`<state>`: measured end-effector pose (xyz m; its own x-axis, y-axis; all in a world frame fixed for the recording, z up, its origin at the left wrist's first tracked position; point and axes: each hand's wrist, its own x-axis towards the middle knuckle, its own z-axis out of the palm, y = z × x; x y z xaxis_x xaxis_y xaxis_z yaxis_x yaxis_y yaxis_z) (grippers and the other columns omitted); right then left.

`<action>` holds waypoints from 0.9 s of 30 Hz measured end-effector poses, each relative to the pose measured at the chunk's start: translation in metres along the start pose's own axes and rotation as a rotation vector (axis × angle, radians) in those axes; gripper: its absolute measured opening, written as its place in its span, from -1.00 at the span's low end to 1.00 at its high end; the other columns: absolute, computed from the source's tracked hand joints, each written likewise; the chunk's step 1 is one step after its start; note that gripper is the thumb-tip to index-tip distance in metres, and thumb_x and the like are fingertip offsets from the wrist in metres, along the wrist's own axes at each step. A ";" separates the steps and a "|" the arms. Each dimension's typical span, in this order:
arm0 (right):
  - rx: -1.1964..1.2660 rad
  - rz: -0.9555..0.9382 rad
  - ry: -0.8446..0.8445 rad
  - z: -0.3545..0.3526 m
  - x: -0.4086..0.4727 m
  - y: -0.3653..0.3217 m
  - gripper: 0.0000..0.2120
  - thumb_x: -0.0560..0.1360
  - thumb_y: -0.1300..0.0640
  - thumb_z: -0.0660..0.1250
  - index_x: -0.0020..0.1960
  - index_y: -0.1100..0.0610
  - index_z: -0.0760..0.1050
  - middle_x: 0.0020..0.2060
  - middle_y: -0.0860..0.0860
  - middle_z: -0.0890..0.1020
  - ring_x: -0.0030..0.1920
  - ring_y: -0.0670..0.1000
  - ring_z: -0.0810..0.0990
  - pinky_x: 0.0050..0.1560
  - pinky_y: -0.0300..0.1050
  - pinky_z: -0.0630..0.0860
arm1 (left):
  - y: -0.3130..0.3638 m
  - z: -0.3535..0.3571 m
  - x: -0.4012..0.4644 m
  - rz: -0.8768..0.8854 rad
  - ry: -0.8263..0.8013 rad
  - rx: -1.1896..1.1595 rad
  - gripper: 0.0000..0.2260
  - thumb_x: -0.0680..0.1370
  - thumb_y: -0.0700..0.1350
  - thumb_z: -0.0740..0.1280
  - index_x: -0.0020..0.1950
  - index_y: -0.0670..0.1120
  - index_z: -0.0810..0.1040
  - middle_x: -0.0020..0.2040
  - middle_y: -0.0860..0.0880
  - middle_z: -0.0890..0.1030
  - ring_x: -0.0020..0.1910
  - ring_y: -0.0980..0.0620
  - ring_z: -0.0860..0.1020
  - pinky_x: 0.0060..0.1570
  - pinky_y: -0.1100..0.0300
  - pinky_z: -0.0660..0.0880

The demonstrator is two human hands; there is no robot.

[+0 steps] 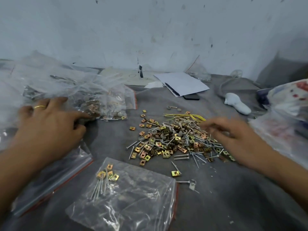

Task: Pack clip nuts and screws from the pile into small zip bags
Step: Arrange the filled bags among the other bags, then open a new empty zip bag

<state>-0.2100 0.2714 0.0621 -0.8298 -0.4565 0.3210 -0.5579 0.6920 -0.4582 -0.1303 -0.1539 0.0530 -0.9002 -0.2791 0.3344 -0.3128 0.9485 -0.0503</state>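
The right hand (233, 135) reaches over the pile (178, 140) of clip nuts and screws, fingers spread, blurred (grip unclear). Left hand (50, 124) rests, fingers spread, on filled bags (100, 104); a zip bag (133, 197) lies nearer than both

1. The left hand (50, 120) lies palm down at the left, fingers spread and fairly straight, thumb stretched out to the right.
2. A gold ring (39, 106) sits on one of its fingers.
3. The left forearm runs in from the lower left corner.
4. The right hand (233, 132) reaches in from the lower right, palm down, fingers loosely extended and blurred.
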 end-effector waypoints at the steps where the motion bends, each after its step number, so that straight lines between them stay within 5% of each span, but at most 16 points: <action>1: -0.033 0.002 0.007 0.002 -0.014 0.005 -0.75 0.62 0.23 0.37 0.21 -0.03 0.67 0.08 -0.19 0.70 0.15 -0.15 0.63 0.25 0.01 0.56 | 0.007 -0.003 -0.003 0.002 0.035 -0.014 -0.57 0.38 0.22 0.16 0.15 0.28 0.67 0.39 -0.19 0.50 0.37 -0.34 0.43 0.34 -0.37 0.37; 5: -0.056 -0.054 0.040 0.012 -0.027 0.004 -0.82 0.55 0.11 0.46 0.10 -0.12 0.68 -0.05 -0.22 0.70 0.00 -0.19 0.64 0.08 -0.14 0.57 | 0.053 -0.025 -0.021 0.173 0.280 -0.131 -0.74 0.50 0.12 0.26 0.02 0.13 0.71 0.17 -0.06 0.63 0.11 -0.27 0.57 0.11 -0.22 0.52; 9: -0.085 -0.153 0.073 0.029 -0.006 -0.005 -0.85 0.57 0.12 0.47 0.13 -0.02 0.70 -0.02 -0.17 0.68 -0.04 -0.17 0.60 0.04 -0.22 0.51 | 0.115 -0.032 -0.017 0.304 0.053 -0.479 -0.88 0.60 0.04 0.40 0.03 0.12 0.75 -0.10 0.12 0.68 -0.15 0.07 0.63 -0.10 0.10 0.54; 13: -0.113 -0.142 0.015 0.041 0.017 -0.002 -0.76 0.64 0.11 0.37 0.28 0.04 0.66 0.10 -0.06 0.63 0.13 -0.05 0.55 0.16 -0.19 0.44 | 0.158 -0.014 0.009 0.267 -0.181 -0.543 -0.88 0.58 -0.04 0.49 0.09 0.09 0.76 -0.21 0.21 0.66 -0.24 0.29 0.58 -0.24 0.38 0.42; 17: -0.184 -0.134 -0.054 0.050 0.026 -0.003 -0.73 0.66 0.05 0.33 0.33 0.01 0.63 0.13 -0.04 0.57 0.20 0.01 0.51 0.22 0.03 0.50 | 0.175 -0.006 0.029 0.276 -0.221 -0.422 -0.82 0.53 -0.16 0.51 0.11 0.01 0.76 0.00 -0.01 0.75 0.01 0.01 0.68 0.07 0.15 0.59; 23: -0.206 -0.164 -0.043 0.042 0.027 -0.001 -0.91 0.60 -0.01 0.41 0.08 -0.06 0.64 0.01 -0.13 0.58 0.11 -0.02 0.54 0.10 -0.02 0.52 | 0.171 -0.012 0.026 0.265 -0.125 -0.408 -0.86 0.52 -0.19 0.50 0.03 -0.01 0.77 -0.07 0.02 0.75 -0.06 0.05 0.68 -0.04 0.24 0.53; 27: -0.187 -0.136 -0.047 0.044 0.025 0.004 -0.85 0.57 -0.10 0.44 0.10 -0.10 0.63 0.00 -0.13 0.55 0.10 -0.03 0.52 0.12 -0.03 0.51 | 0.146 -0.035 -0.007 0.090 -0.096 -0.777 -0.93 0.53 -0.15 0.53 -0.04 0.02 0.75 -0.29 0.11 0.71 -0.31 0.22 0.65 -0.22 0.37 0.54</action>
<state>-0.2331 0.2382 0.0322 -0.7492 -0.5752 0.3283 -0.6562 0.7120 -0.2500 -0.1588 -0.0084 0.0763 -0.9452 -0.1749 0.2758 0.0321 0.7908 0.6112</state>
